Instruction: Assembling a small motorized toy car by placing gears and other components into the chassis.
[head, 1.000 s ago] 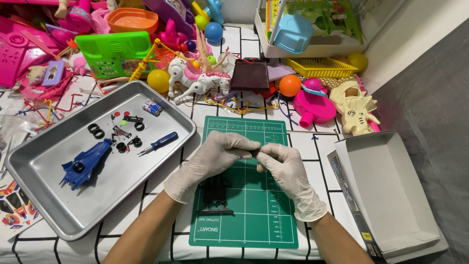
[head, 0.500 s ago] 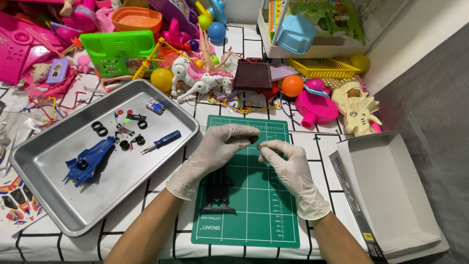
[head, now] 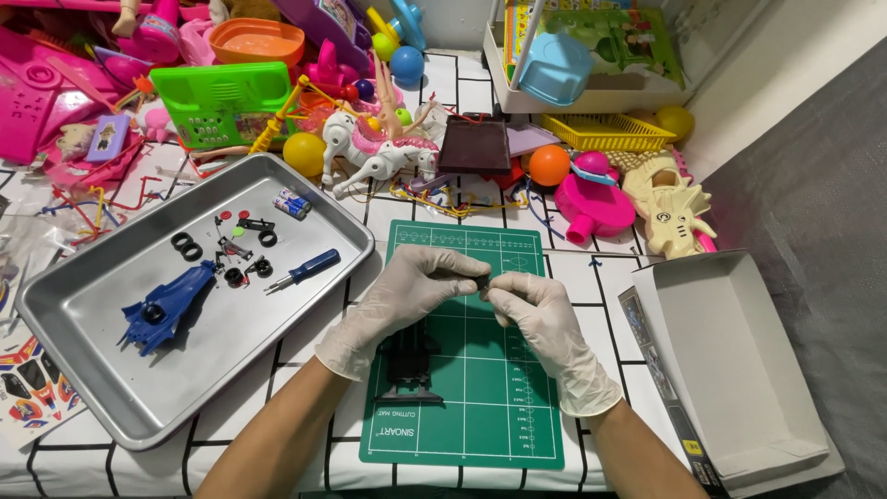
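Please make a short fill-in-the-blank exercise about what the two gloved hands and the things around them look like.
1. Both hands, the left hand and the right hand, wear white ____.
2. They pinch a small dark part above a ____ cutting mat.
3. The blue toy car body lies in a metal ____.
4. The screwdriver has a ____ handle.

Missing words: gloves; green; tray; blue

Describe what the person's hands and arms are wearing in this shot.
Both hands, the left hand and the right hand, wear thin, whitish disposable gloves that fit closely and wrinkle at the knuckles. Each glove ends in a loose cuff just past the wrist. Above the cuffs the forearms are bare: no sleeves, watch or jewellery shows. The gloves carry no markings.
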